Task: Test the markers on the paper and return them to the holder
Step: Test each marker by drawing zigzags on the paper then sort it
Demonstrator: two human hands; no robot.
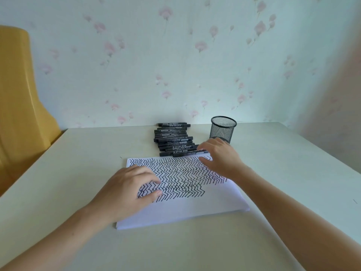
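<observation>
Floral wallpaper (195, 55), yellow chair (19, 94), mesh holder (223, 129)

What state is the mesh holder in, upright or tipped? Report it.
Upright. The mesh holder stands on its base, round rim facing up, with no markers visible inside.

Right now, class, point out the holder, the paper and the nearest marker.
holder (223, 130): head view, on its mesh wall.
paper (195, 208): head view, on the blank lower part.
nearest marker (185, 153): head view, on its barrel, left of the right hand (220, 155).
</observation>
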